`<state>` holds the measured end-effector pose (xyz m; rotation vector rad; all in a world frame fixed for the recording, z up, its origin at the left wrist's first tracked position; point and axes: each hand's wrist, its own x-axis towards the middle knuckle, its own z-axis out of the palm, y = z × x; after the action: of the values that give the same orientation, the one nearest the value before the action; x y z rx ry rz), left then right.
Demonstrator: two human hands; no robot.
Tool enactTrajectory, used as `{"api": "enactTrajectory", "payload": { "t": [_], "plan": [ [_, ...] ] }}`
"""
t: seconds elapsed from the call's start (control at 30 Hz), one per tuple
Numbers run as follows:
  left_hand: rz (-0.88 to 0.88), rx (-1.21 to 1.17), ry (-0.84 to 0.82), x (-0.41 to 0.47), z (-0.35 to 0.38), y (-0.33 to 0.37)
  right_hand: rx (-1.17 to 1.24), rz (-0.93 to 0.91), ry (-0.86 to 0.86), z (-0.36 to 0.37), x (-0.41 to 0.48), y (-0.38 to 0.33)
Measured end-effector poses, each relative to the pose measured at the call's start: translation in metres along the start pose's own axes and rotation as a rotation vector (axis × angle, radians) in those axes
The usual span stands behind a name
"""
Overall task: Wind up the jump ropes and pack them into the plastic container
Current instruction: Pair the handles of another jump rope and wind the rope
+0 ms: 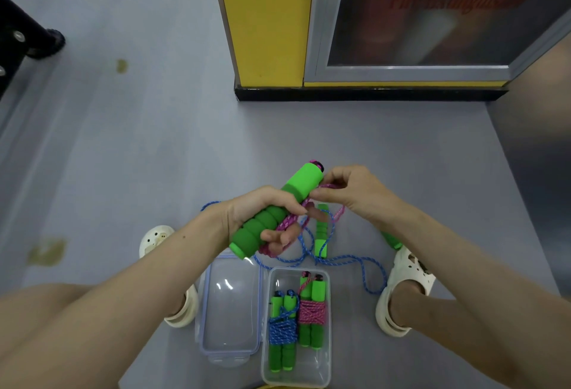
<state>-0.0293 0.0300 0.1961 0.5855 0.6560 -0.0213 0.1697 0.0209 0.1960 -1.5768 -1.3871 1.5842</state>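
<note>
Grey smooth floor (154, 141) fills most of the head view. A yellow pillar (265, 17) and a glass-fronted cabinet (417, 17) close it off at upper middle and upper right.

The person crouches over the work at lower centre. The left hand (259, 209) has its fingers curled round a thick green foam handle (302, 181), held slanting up to the right. The right hand (355, 194) pinches the pink braided cord (285, 223) just beside the handle's upper end. I'd say the winding of this pink rope is in hand, with only a few loops gathered so far.

Below, a clear rectangular plastic container (309, 367) lies open on the floor. It holds a blue-wound rope bundle (282, 330) and a pink-wound rope bundle (310, 311) side by side. Its clear snap lid (230, 311) lies touching it on the left.

A loose blue braided cord (349, 257) sprawls just above the container, one green handle (321, 234) on the floor among its loops. Another green handle (391, 240) lies by the cream clog (408, 280) at right.

Next, I reckon, the right hand must carry the cord round the handle in snug turns while the left holds firm. The pink cord hangs close over the blue loops, so a snag looks possible.

Room is open to the left and above the hands. The two clogs, lid and container hem in the bottom, and the container has a strip of space left along its right wall.
</note>
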Motion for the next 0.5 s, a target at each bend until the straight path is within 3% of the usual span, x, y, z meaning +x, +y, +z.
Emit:
{"api": "enactTrajectory", "payload": {
  "t": [0.17, 0.27, 0.37, 0.5],
  "plan": [
    [0.182, -0.23, -0.356, -0.001, 0.001, 0.002, 0.261, -0.006, 0.019, 0.001, 0.003, -0.001],
    [0.281, -0.282, -0.42, -0.001, 0.006, 0.004, 0.34, 0.014, 0.031, 0.008, 0.004, 0.004],
    [0.367, -0.39, -0.379, 0.002, 0.009, 0.004, 0.293, 0.056, -0.037, 0.015, 0.002, 0.013],
    [0.53, -0.509, -0.044, 0.0, 0.008, 0.01, 0.138, 0.113, -0.073, 0.016, 0.0, 0.018]
  ]
}}
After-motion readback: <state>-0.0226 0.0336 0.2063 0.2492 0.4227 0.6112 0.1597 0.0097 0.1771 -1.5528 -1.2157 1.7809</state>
